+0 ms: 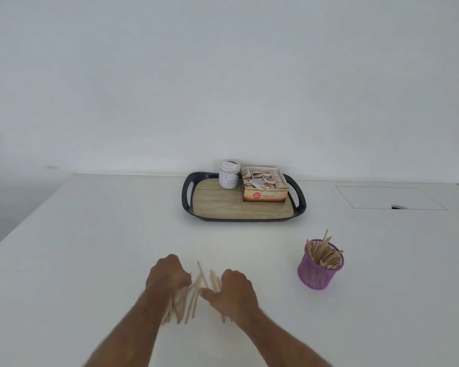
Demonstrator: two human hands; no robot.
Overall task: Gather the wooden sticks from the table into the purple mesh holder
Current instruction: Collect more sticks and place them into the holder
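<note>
Many sticks were already stood in the purple mesh holder (320, 263), right of the hands. A loose pile of wooden sticks (194, 292) was gripped between the curled left hand (168, 274) and right hand (236, 288), not yet transferred.

The white jar (229, 174) on the tray (188, 197) carries a label with only a partial "Extra" legible, while the open cardboard box (265, 193) beside it shows a red badge reading "FRESH" above blurred smaller print
</note>
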